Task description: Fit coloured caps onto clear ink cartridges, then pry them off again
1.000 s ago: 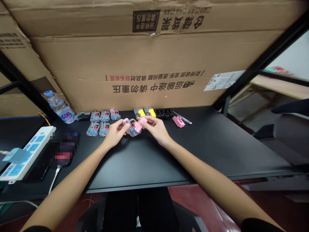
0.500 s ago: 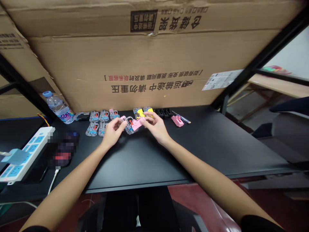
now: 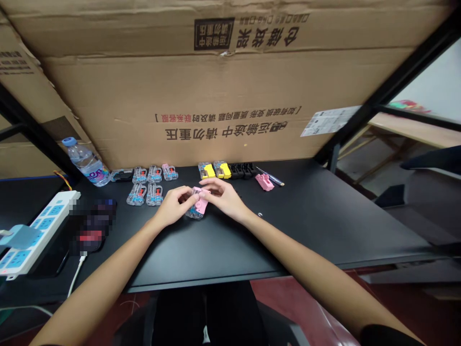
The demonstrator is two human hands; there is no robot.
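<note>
Right: wide black tabletop [image 3: 342, 221], a hand sweeps through!
Back: cardboard [image 3: 216, 86] walls it off, yellow pieces [image 3: 208, 170] along its foot.
Left: bottle [image 3: 86, 161] and power strip [image 3: 51, 213] crowd in.
Middle: left hand [image 3: 174, 206] and right hand [image 3: 225, 199] block; nearside lies open.

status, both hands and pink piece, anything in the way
Left hand, right hand: both gripping pink-and-clear piece. Nothing visibly blocking. Small pale bit on desk, to the right.

The left hand [image 3: 174, 205] and right hand [image 3: 228, 201] pinch close together, thumbs [image 3: 190, 200] nearly meeting; behind them, bare forearms [image 3: 298, 257] spread apart.
</note>
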